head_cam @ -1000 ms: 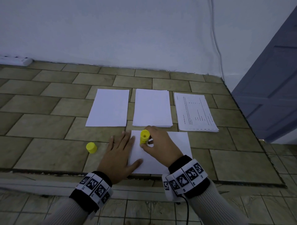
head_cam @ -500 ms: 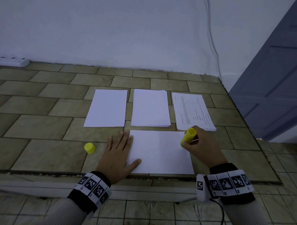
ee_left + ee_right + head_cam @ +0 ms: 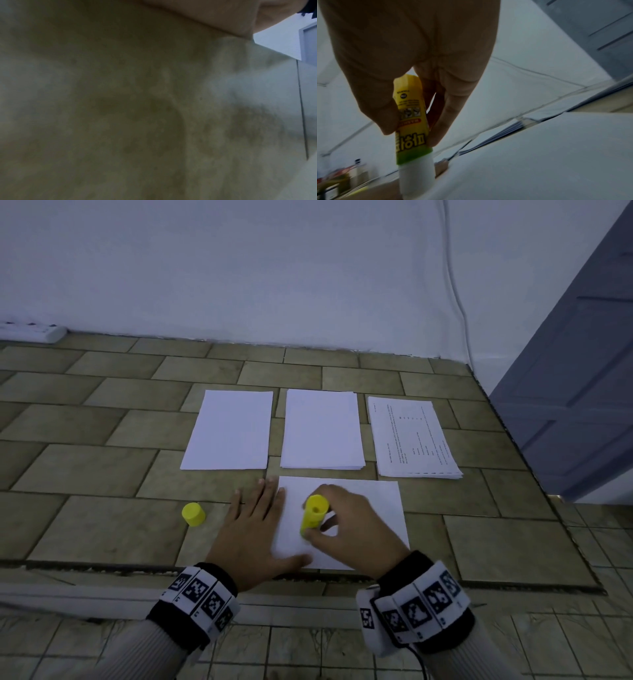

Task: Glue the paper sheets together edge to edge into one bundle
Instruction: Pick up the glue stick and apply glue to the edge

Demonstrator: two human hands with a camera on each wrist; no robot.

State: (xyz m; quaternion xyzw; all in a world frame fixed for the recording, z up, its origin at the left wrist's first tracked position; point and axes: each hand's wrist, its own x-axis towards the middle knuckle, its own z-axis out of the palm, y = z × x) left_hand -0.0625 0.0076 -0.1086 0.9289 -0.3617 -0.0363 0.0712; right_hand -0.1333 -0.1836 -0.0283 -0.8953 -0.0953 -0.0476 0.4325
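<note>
Yellow glue stick [image 3: 313, 513]: pinched upright by right hand [image 3: 352, 525], tip on near sheet [image 3: 373, 508] to spread adhesive.
Left hand [image 3: 251, 530]: flat, fingers straight, pinning sheet's 9 o'clock edge.
Cap [image 3: 193, 513]: parked at 9 o'clock.

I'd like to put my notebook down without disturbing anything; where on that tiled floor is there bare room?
Bare tile lies left of the yellow cap and the left paper stack, and between the stacks and the wall. It is crowded at the near sheet, where the left hand rests and the right hand grips the glue stick.
</note>
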